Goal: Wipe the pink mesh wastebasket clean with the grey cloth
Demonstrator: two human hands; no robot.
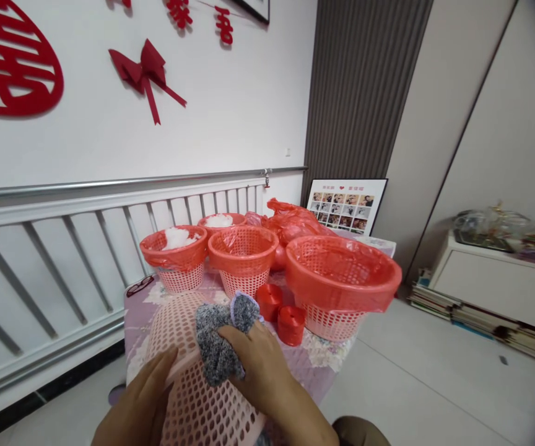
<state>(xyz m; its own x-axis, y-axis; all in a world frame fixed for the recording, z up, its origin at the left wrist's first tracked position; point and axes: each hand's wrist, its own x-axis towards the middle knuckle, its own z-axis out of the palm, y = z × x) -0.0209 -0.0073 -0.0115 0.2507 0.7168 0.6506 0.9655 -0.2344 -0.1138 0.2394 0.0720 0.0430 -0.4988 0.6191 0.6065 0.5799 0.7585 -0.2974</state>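
Observation:
A pink plastic mesh basket [202,412] lies tilted at the near edge of the table, close to me. My left hand [140,396] grips its rim from the left, fingers together along the edge. My right hand [260,365] is closed on a bunched grey speckled cloth [218,344] with a light purple edge, pressed against the basket around its rim. Part of the basket is hidden behind the cloth and both hands. Just beyond my right hand are two rolls of red ribbon, one nearer [291,326] and one behind it [268,301].
Several baskets lined with red plastic stand on the table: a large one [337,322], a middle one [244,282], and two with white contents [181,275] [221,221]. Red plastic bags [295,223] lie behind. Glasses [140,286] rest at the left edge, beside a white radiator [100,248].

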